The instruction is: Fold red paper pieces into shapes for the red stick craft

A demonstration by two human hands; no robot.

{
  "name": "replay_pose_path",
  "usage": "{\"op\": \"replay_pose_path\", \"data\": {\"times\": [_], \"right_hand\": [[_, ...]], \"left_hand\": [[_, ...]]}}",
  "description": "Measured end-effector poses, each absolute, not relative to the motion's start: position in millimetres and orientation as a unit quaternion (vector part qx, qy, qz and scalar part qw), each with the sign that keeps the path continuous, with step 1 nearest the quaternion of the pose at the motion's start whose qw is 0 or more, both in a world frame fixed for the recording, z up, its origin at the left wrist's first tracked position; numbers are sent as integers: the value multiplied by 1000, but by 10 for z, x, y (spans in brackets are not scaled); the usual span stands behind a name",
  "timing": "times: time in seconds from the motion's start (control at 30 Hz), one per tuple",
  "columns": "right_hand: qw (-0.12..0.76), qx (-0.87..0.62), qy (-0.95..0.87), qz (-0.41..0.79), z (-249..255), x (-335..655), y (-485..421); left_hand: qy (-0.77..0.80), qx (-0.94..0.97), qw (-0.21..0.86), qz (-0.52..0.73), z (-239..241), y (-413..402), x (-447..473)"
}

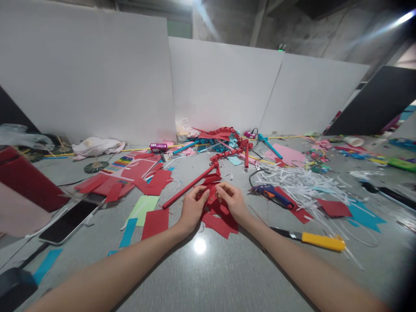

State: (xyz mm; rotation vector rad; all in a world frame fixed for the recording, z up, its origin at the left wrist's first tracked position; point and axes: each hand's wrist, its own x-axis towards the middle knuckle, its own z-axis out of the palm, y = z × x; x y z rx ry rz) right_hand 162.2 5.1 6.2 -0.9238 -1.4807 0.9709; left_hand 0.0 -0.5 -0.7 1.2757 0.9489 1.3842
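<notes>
My left hand point(191, 210) is closed in a pinch at the left edge of a piece of red paper point(212, 201). Opposite it, my right hand point(235, 203) pinches the paper's upper right side with thumb and fingers. Small folds at the fingertips are too fine to make out. More red paper scraps point(221, 225) lie under and just in front of the hands. A rolled red paper tube point(186, 188) slants beside my left hand, its far end near a red paper chain point(227, 151).
On the right are a blue glue gun point(274, 196), a yellow-handled utility knife point(321, 241) and a heap of white paper strips point(302, 182). A phone point(69, 221) and red sheets point(156, 182) lie left. White panels point(224, 82) stand behind the table.
</notes>
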Motion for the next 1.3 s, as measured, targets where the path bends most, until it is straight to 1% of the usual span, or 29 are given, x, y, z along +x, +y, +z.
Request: {"op": "replay_pose_path", "data": {"times": [0.33, 0.57, 0.87, 1.3], "right_hand": [[528, -404, -627, 406, 85, 1618, 42], [533, -413, -619, 403, 87, 1583, 59], [527, -376, -616, 449, 82, 1635, 49], [518, -385, -619, 448, 118, 1601, 30]], "left_hand": [[390, 540, 495, 558, -22, -7, -4], [404, 584, 429, 558, -3, -14, -17], [398, 539, 478, 568, 2, -29, -4], [401, 558, 468, 556, -12, -22, -26]]}}
